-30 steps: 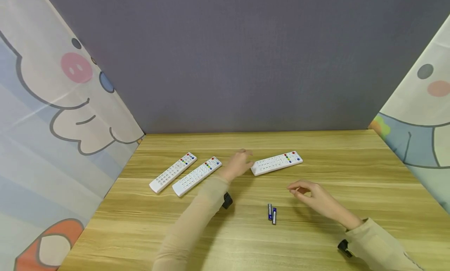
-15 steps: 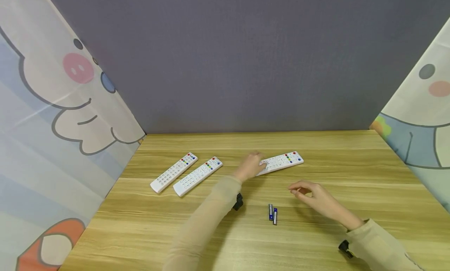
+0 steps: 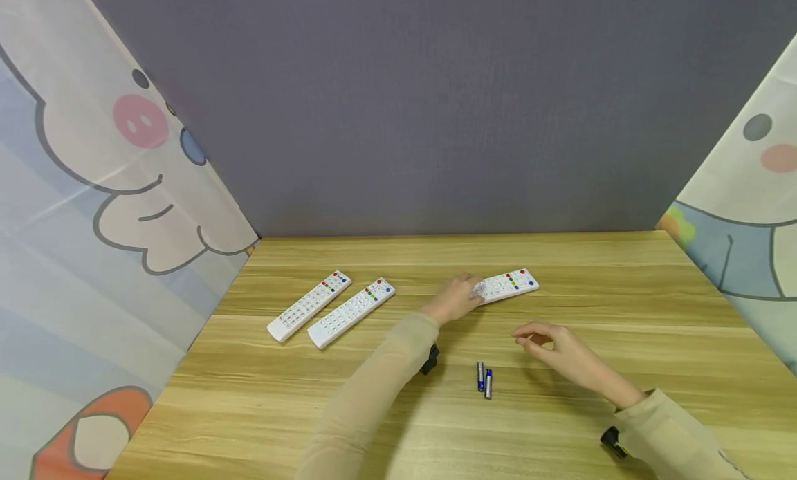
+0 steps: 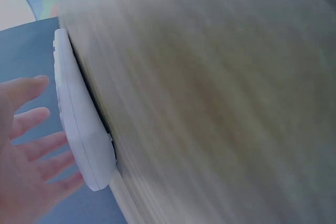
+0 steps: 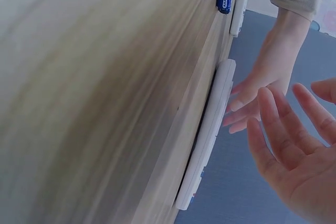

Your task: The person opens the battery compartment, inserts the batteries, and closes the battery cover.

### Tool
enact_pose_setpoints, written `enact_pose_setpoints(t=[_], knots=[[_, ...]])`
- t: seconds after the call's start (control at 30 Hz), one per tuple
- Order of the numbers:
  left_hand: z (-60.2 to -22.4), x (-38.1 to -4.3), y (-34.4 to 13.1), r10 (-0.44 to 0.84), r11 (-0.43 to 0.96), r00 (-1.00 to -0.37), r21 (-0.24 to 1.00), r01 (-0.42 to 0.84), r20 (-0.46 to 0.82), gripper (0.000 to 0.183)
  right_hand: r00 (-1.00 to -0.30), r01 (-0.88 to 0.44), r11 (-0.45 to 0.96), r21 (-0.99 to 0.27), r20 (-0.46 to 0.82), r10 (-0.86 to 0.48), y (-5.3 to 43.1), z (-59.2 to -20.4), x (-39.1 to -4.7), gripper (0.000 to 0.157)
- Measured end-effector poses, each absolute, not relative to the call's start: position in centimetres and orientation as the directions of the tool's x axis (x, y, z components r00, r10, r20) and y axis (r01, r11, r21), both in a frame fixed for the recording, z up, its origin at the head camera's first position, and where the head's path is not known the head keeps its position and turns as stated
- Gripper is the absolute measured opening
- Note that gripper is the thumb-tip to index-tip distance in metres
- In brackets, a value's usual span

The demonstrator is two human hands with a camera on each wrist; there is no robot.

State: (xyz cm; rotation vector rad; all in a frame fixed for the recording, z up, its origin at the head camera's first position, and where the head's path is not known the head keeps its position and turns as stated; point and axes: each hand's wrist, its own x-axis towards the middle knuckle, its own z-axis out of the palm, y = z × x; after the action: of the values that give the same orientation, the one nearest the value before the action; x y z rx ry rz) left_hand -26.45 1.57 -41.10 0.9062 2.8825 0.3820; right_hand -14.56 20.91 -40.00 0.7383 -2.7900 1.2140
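Observation:
My left hand [image 3: 456, 300] is over the left end of a white remote control [image 3: 507, 285] that lies buttons up on the table, covering part of its keypad. In the left wrist view, the fingers [image 4: 39, 148] are spread and nearly straight along the button side of the remote [image 4: 81, 121]; none curl round it, and whether the lower fingertips touch it I cannot tell. My right hand [image 3: 560, 352] hovers over the wood, fingers loosely bent, holding nothing. Left of it lie two blue and silver AAA batteries [image 3: 481, 376] side by side.
Two more white remotes, a far left one [image 3: 309, 306] and another [image 3: 351, 312], lie slanted on the left of the wooden table [image 3: 249, 397]. A dark grey panel [image 3: 461, 120] stands along the back edge. Cartoon-printed cloth [image 3: 56, 272] hangs at both sides.
My left hand has moved right, from beside the remote's left end to over its keypad. The right hand, the remotes and the batteries have stayed in place.

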Motion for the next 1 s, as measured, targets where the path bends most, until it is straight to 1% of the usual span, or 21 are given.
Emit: enact_pose_setpoints(t=[0.23,0.67,0.77,0.87,1.0], knots=[[-41.7,-26.6,1.9,0.591,0.790,-0.805,0.232,0.568,-0.043,0.052,-0.882,-0.439,0.581,-0.685,0.205,-0.425,20.9,-40.1,-14.7,0.020],[-42.2,-26.8,2.4,0.587,0.804,-0.809,0.143,0.577,-0.035,0.052,-0.881,-0.433,0.581,-0.689,0.188,-0.433,20.9,-40.2,-14.6,0.021],[-42.2,-26.8,2.3,0.595,0.796,-0.803,0.160,0.584,-0.030,0.052,-0.879,-0.436,0.579,-0.689,0.189,-0.438,20.9,-40.3,-14.6,0.021],[-42.1,-26.9,2.1,0.600,0.787,-0.800,0.203,0.583,-0.029,0.052,-0.877,-0.439,0.575,-0.691,0.191,-0.441,21.0,-40.3,-14.6,0.021],[-42.0,-27.0,1.8,0.583,0.792,-0.811,0.256,0.554,-0.048,0.052,-0.876,-0.441,0.574,-0.690,0.189,-0.445,21.0,-40.3,-14.6,0.021]])
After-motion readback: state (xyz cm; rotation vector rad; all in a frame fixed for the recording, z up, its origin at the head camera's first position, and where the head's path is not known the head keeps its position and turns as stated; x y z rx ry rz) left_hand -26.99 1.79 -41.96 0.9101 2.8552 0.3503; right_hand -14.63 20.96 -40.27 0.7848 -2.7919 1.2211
